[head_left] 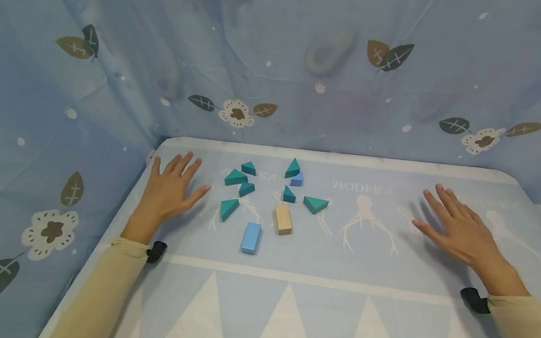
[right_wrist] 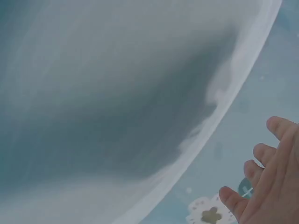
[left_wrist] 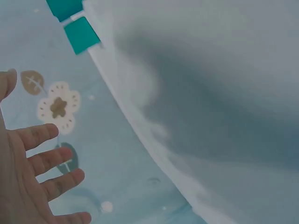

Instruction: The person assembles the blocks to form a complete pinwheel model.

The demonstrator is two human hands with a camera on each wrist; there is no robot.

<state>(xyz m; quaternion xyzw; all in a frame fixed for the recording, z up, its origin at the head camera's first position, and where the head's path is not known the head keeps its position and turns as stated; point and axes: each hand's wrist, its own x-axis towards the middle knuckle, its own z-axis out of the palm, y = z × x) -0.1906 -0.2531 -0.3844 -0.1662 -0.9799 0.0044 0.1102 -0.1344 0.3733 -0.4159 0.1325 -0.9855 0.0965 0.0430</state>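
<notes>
My left hand [head_left: 167, 188] is spread with straight fingers at the table's left side, holding nothing. Well to the right, my right hand [head_left: 464, 232] is likewise spread and holds nothing. Between them, nearer the left hand, lie several teal triangular blocks, among them one at the lower left [head_left: 229, 209] and one at the right [head_left: 315, 205]. A small blue block [head_left: 296, 179] touches or nearly touches the rear teal triangle [head_left: 293, 168]. Closer to me are a plain wooden rectangular block [head_left: 283, 219] and a light blue rectangular block [head_left: 251, 238].
A patterned cloth [head_left: 357, 274] with pale triangles and printed words covers the table. Blue fabric with flowers and leaves [head_left: 277, 75] hangs behind and at the left. Each wrist wears a dark strap piece, one at the left [head_left: 156, 252] and one at the right [head_left: 475, 300].
</notes>
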